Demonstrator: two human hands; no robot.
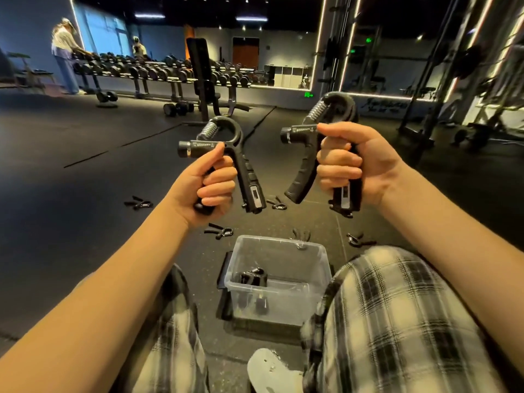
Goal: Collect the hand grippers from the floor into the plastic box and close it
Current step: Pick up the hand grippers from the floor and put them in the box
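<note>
Left hand (209,185) and right hand (351,163) each hold a gripper, fingers curled round one handle, above the box (279,282); more lie on floor (85,222).

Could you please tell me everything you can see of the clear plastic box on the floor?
The clear plastic box is rectangular, with see-through walls and a thicker rim. Its top is open, with no lid on it. It stands upright on the dark rubber floor between the person's knees in plaid trousers, and the right knee overlaps its near right corner in view. Black hand grippers lie inside towards its left; how many is unclear. A flat dark panel, possibly its lid, lies at its left side.
</note>
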